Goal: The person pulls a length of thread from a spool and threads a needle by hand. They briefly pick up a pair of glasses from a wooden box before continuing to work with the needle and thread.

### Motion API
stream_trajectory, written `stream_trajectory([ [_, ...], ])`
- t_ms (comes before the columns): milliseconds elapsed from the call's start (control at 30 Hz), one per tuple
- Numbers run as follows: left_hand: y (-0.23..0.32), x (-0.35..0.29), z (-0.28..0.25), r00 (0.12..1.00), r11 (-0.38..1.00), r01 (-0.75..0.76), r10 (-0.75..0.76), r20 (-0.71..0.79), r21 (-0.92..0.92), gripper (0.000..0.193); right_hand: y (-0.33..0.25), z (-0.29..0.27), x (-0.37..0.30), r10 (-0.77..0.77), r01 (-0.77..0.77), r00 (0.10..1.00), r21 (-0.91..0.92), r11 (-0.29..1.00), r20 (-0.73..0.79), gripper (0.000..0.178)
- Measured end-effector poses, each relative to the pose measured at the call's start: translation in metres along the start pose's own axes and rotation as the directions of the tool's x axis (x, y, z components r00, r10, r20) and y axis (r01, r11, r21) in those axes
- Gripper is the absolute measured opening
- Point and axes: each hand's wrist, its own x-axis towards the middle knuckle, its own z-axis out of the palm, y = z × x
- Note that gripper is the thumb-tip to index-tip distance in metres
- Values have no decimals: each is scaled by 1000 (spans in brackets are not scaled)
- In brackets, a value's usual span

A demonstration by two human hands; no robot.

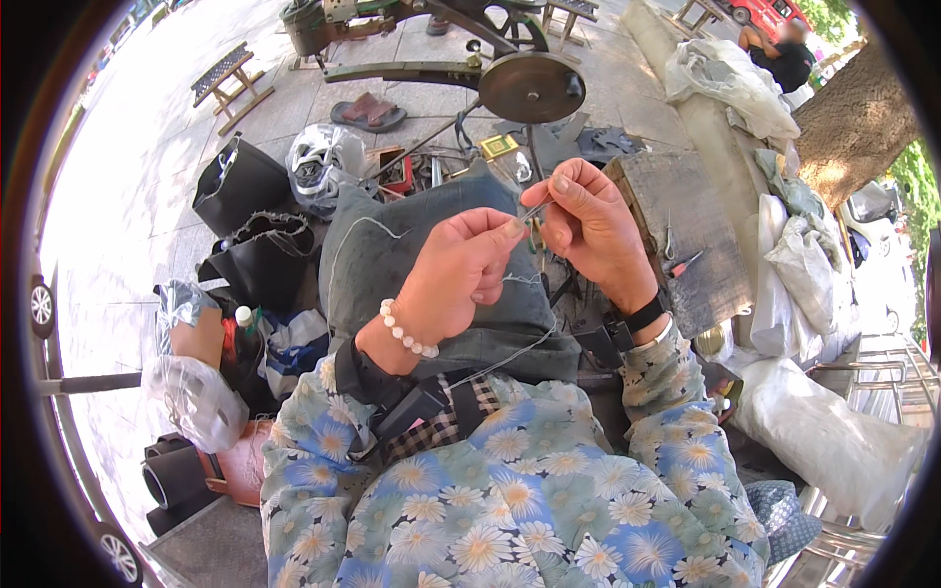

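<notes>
Both hands are raised close together over a dark grey-green cloth (431, 220) spread across my lap. My left hand (453, 269), with a beaded bracelet at its wrist, is closed, thumb and forefinger pinching the end of a pale thread (534, 343). Just right of it, my right hand (596, 223) pinches the same thin strand between thumb and fingertips. Whether a needle is also between the fingertips is too small to tell. The thread trails down from the hands over the cloth toward my waist, and another loose length lies on the cloth's left part.
Ahead stands a cast-metal sewing machine with a round wheel (532, 88). A worn wooden board (686, 230) at right carries a red-handled awl (686, 263). Black bags (257, 260) and a plastic-wrapped bundle (326, 169) stand left; white sacks (833, 412) lie right. A sandal (369, 113) rests on the paving.
</notes>
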Motion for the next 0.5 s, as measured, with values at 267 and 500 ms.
stream_trajectory([
  [267, -15, -9, -28, 987, 1000, 19, -20, -161, -11, 9, 40, -7, -9, 32, -9, 992, 183, 983, -123, 8],
  [500, -12, -20, -49, 978, 998, 39, -28, -208, 51, 5, 48, -33, -18, 104, -71, 984, 216, 974, -145, 9],
])
